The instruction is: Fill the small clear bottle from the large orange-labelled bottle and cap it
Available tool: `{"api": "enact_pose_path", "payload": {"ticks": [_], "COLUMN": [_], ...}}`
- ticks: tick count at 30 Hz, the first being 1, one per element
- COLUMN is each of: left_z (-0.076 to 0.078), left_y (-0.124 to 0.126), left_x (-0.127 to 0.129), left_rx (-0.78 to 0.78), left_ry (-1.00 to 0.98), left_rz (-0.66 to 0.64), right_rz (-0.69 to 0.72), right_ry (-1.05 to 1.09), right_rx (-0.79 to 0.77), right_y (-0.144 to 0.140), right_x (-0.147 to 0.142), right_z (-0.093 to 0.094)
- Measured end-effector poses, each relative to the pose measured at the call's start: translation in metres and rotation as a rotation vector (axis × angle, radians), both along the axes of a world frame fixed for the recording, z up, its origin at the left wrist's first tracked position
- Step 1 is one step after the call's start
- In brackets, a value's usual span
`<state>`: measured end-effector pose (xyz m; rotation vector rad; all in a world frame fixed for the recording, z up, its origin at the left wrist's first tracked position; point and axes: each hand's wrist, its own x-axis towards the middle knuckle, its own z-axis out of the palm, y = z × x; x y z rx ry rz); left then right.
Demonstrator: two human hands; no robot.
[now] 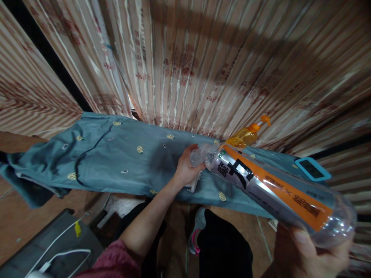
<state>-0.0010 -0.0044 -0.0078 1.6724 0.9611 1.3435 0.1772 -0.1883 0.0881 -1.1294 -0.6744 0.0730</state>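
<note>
Down at four o'clock, my right hand point(319, 253) grips the bottle point(272, 187) near its base, my left hand point(186, 170) curled round its neck end, seemingly to steady that slant.

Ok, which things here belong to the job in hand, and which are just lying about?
In the job, seemingly:
- labelled bottle, in left hand and right hand
- white scrap by the left hand

Lying about, apparently:
- pump bottle
- blue-rimmed device
- white cable
</note>
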Motion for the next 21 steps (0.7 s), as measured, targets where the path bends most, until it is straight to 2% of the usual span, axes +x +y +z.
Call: {"api": "enact_pose_path", "payload": {"ticks": [8,21], "left_z": [0.0017,0.0012], "left_y": [-0.0012,-0.0006], "left_x": [0.0008,0.0013], "left_rx": [-0.036,-0.044], "left_ry": [-0.007,-0.026], "left_rz": [0.000,-0.006], "right_rz": [-0.024,-0.023], "right_ry": [-0.084,-0.097], "right_rx": [-0.031,-0.005], "right_y": [-0.0032,-0.0031], "right_x": [0.0032,0.0028], "right_z": [-0.0006,-0.0007]}}
